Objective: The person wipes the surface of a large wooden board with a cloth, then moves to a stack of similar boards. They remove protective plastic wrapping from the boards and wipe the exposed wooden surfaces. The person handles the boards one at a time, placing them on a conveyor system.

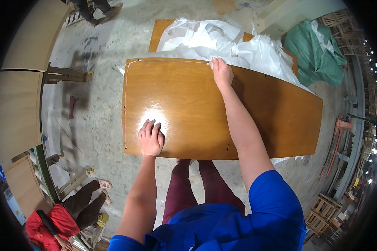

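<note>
A brown, glossy wooden panel (184,108) lies in front of me, its right end tapering and small dark holes along its edges. A thin white line (167,61) runs up near the left edge, rounds the far left corner and follows the far edge to my right hand (222,73). That hand is closed at the far edge, with a small whitish tip showing at its fingers; the rest of what it grips is hidden. My left hand (151,138) rests on the panel's left part, fingers stretched out and holding nothing.
Crumpled white sheeting (213,37) covers another brown board (157,33) beyond the panel. A green sack (314,52) stands far right. Left is a bench with pale boards (19,108); a person in red (50,228) sits at lower left. Another person's legs (96,10) show far left.
</note>
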Demonstrator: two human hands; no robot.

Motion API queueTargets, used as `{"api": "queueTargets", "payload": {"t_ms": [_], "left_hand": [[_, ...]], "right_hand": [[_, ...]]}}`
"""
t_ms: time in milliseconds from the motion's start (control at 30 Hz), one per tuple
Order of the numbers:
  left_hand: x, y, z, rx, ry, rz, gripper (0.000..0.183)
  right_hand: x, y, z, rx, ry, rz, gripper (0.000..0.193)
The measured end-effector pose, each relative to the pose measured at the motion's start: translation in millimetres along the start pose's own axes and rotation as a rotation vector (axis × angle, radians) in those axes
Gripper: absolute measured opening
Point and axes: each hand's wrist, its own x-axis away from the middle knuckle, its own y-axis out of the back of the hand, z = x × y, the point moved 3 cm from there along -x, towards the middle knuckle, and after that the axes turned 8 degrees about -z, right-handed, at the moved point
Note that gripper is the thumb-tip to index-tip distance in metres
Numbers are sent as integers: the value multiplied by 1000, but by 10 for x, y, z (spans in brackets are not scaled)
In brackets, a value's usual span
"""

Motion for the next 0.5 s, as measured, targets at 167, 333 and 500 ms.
{"api": "queueTargets", "payload": {"t_ms": [167,333,500], "left_hand": [[-15,12,-15,-13,-16,15,32],[-10,-12,-101,-23,-34,50,36],[-11,-21,-111,-44,-57,40,36]], "right_hand": [[-15,109,-131,18,-32,-33,36],[-93,389,-558,-3,-70,-90,36],[-226,691,-991,65,-173,-129,38]]}}
